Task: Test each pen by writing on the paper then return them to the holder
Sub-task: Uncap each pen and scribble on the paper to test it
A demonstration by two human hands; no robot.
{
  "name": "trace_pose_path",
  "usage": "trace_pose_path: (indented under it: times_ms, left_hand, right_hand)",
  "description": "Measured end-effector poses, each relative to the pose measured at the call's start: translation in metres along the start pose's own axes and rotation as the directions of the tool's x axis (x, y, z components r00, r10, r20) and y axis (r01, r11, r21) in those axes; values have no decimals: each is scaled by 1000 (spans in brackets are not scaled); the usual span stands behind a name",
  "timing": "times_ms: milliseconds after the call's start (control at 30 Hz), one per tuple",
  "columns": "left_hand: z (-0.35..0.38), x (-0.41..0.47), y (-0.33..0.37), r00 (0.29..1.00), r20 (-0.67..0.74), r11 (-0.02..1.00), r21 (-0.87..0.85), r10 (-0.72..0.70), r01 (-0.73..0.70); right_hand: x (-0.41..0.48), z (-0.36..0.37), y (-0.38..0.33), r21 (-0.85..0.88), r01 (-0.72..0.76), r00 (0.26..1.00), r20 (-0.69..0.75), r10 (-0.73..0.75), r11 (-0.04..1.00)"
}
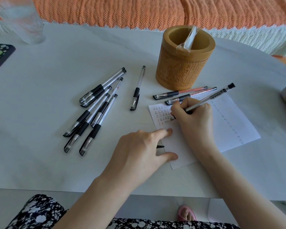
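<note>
Right hand [193,116]: fingers curled round the pen [211,97] low on its barrel, near the tip, which meets the paper [229,129] at the end of the lowest row of test marks. The pen's long axis is tilted, with the tip down and to the near left and the black rear end raised toward the far right. Left hand [139,147]: apart from the right, with forefinger and thumb laid straight on the paper's near left edge to steady it. A small black piece [160,146] shows under the palm. I take it for the cap, but I cannot tell whether the hidden fingers hold it. I judge the pen light and stiff, with a smooth clear barrel that would slip or roll; the dark grip sleeve near the tip is the surest place to take hold. Two pens [180,93] lie just beyond the paper, their axes running left to right and their capped tips to the left. The carved holder [183,66] stands upright behind them, with only a wrapped item [188,38] inside. A single pen [137,90] lies to the left, pointing toward me. Farther left on the bench [73,55], a loose cluster of capped pens [92,111] lies with its tips toward the near left.
</note>
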State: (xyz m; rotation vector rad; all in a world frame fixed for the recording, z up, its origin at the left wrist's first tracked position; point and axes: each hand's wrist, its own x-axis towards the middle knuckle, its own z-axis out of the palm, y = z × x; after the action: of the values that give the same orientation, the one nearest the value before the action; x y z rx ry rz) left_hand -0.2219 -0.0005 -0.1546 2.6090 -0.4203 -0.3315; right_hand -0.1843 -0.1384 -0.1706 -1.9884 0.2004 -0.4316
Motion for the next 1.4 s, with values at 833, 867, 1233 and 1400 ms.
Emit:
trace_pose_path:
  times_ms: [833, 867, 1233, 1400]
  left_hand:
    - [0, 0, 0, 1000, 10, 1000, -3, -8, 8]
    - [0, 0, 0, 1000, 11, 1000, -4, -9, 9]
    - [0, 0, 0, 1000, 13, 1000, 0, -1, 1]
    - [0, 0, 0, 1000, 8, 1000, 1, 2, -2]
  right_hand:
    - [1, 1, 1, -19, 10, 1000, 11, -10, 1000]
    - [1, 1, 1, -22, 13, 1000, 12, -12, 1000]
    - [0, 1, 1, -22, 14, 1000, 18, -14, 1000]
    - [0, 1, 1, -21, 17, 1000, 25, -16, 1000]
